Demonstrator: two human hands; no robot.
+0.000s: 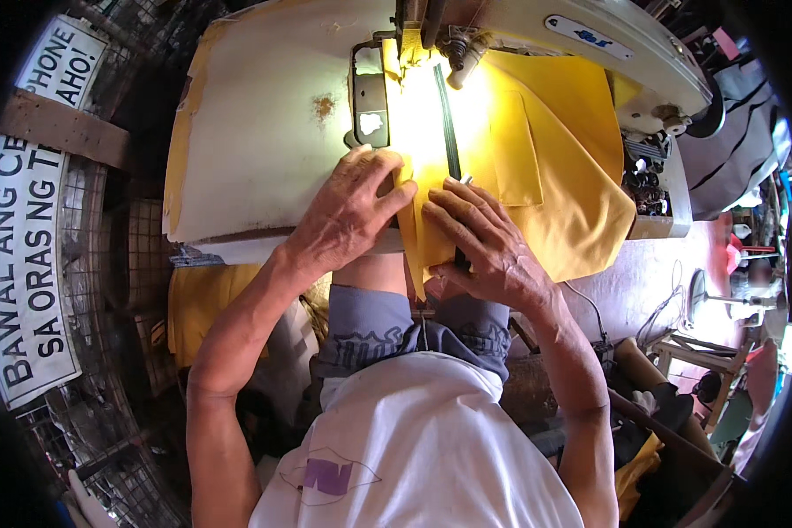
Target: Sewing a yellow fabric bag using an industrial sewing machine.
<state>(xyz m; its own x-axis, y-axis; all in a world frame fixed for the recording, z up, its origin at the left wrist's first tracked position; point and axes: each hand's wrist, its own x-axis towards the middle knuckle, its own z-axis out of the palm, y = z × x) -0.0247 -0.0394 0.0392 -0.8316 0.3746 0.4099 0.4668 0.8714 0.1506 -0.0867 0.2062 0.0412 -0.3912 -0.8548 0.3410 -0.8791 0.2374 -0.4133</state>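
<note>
Yellow fabric point(572, 150) lies across the sewing machine bed and hangs over its front edge. A dark zipper point(448, 123) runs along the cloth, away from me toward the lit needle area. My left hand point(352, 207) pinches the fabric's left edge between thumb and fingers, just in front of the bed's metal plate point(372, 97). My right hand point(484, 238) lies over the zipper's near end, fingers bent onto the cloth, with a small light-coloured piece by the fingertips. The thumb is tucked below, holding the fabric. Glare washes out the cloth near the needle.
The sewing machine point(590, 44) arches over the far right, with a handwheel point(706, 106) at its end. The pale table top point(264, 114) spreads to the left. More yellow cloth point(207, 308) hangs below it. A wire-mesh partition with a white sign point(31, 264) stands at the far left.
</note>
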